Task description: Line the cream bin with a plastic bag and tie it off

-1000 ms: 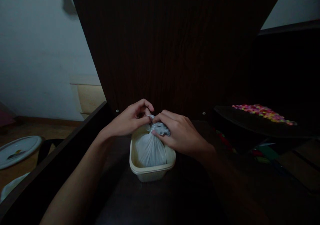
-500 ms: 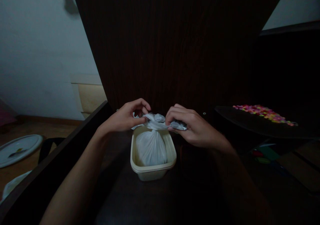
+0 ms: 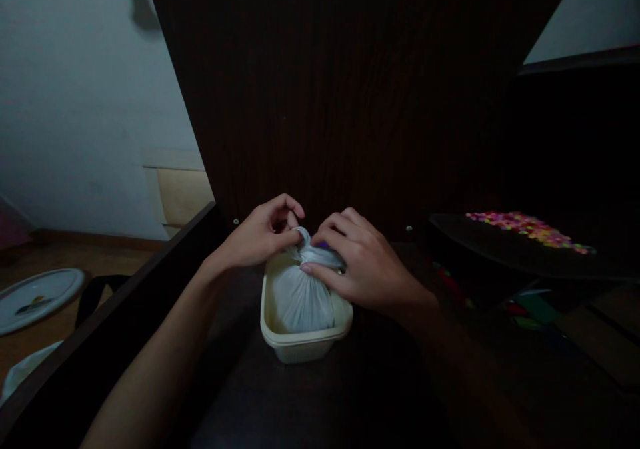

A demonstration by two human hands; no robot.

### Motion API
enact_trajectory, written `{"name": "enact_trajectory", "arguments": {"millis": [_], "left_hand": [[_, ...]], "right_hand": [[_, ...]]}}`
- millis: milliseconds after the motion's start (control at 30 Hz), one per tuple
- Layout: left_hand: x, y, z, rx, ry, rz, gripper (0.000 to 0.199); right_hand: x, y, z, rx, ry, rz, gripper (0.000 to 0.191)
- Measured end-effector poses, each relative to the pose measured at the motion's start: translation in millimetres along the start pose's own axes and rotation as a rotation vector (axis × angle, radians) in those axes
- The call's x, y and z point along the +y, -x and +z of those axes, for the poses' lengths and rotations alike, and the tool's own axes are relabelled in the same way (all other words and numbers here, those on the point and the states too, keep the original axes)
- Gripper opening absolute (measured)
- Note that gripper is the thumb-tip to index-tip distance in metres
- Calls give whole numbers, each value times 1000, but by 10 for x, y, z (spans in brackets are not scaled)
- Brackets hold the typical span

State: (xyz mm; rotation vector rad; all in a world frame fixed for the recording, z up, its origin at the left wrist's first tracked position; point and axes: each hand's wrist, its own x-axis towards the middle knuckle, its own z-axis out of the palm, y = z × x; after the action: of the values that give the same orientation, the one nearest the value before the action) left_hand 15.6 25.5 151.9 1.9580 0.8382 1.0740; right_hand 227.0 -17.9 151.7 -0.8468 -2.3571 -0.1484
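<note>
A white plastic bag [image 3: 304, 302], bunched and twisted at its top, sits in a cream rectangular container [image 3: 306, 337] on a dark wooden surface [image 3: 270, 402]. My left hand [image 3: 265, 232] pinches a loop of the bag's top between thumb and fingers, at the container's far left. At the far right, my right hand [image 3: 357, 256] has its thumb and fingers closed around the twisted neck and a gathered end of the bag. The fingertips of both hands are close together over the knot-like twist.
Behind stands a tall dark wooden panel [image 3: 325, 102]. To the right, colourful small pieces [image 3: 530, 229] lie on a dark shelf [image 3: 465, 236]. A raised dark edge [image 3: 125, 309] runs along the left. Beyond it, a white round lid-like object [image 3: 43, 299] is on the floor.
My right hand has moved left and closer to my left hand, its thumb now on the bag's neck. The gathered end that stuck out to the right is drawn in. The container has stayed in place.
</note>
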Motion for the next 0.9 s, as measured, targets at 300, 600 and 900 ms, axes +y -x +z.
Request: {"name": "enact_trajectory", "arguments": {"millis": [300, 600, 900], "left_hand": [[-36, 38, -165, -56, -128, 94, 27], [-144, 14, -295, -111, -278, 66, 23], [-53, 11, -290, -212, -445, 108, 36]], "right_hand": [[127, 25, -163, 14, -169, -77, 14], [463, 180, -529, 257, -448, -17, 18], [724, 175, -440, 700, -579, 92, 19]]}}
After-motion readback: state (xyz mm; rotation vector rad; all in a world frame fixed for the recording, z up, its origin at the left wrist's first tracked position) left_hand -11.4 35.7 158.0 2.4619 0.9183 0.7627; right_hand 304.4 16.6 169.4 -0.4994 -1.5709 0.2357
